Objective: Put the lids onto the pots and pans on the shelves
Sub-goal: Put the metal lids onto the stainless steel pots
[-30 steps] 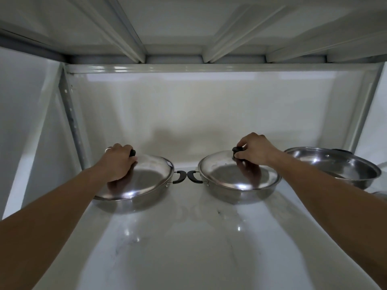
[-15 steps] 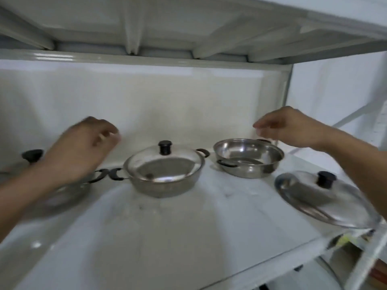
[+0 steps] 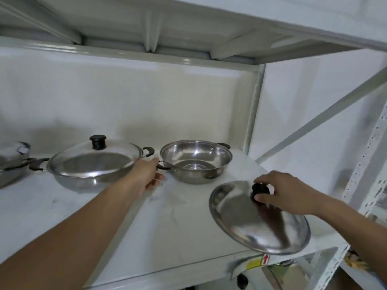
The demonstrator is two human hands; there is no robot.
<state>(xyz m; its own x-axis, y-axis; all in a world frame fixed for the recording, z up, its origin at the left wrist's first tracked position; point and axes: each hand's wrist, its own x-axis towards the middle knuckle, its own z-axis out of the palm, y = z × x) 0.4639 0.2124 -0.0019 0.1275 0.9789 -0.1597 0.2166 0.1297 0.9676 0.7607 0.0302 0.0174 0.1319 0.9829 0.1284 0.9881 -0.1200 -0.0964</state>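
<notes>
A white shelf (image 3: 125, 227) of a metal rack carries the cookware, with another shelf's ribbed underside above it. Along the back edge stand three steel pans. The middle one, a covered pan (image 3: 83, 176), wears its domed lid (image 3: 94, 156) with a black knob on top, and its dark side handle nearly meets that of a second covered pan (image 3: 10, 164), which is cut off by the left edge of the view. Toward the back right corner sits the uncovered pan (image 3: 196, 162), bare inside, with dark handles at its left and far right. Near the front right corner, well apart from that pan, lies the loose steel lid (image 3: 257, 218), dome up, its rim reaching out over the shelf's front edge. The person's right hand (image 3: 284, 191) is on this lid, fingers curled around its black knob (image 3: 259, 190) in a grasp; whether the lid is raised off the shelf cannot be told. The left hand (image 3: 146, 174) reaches between the covered pan and the uncovered pan, fingers loosely spread and grasping nothing, fingertips just beside the uncovered pan's left handle (image 3: 162, 165)
</notes>
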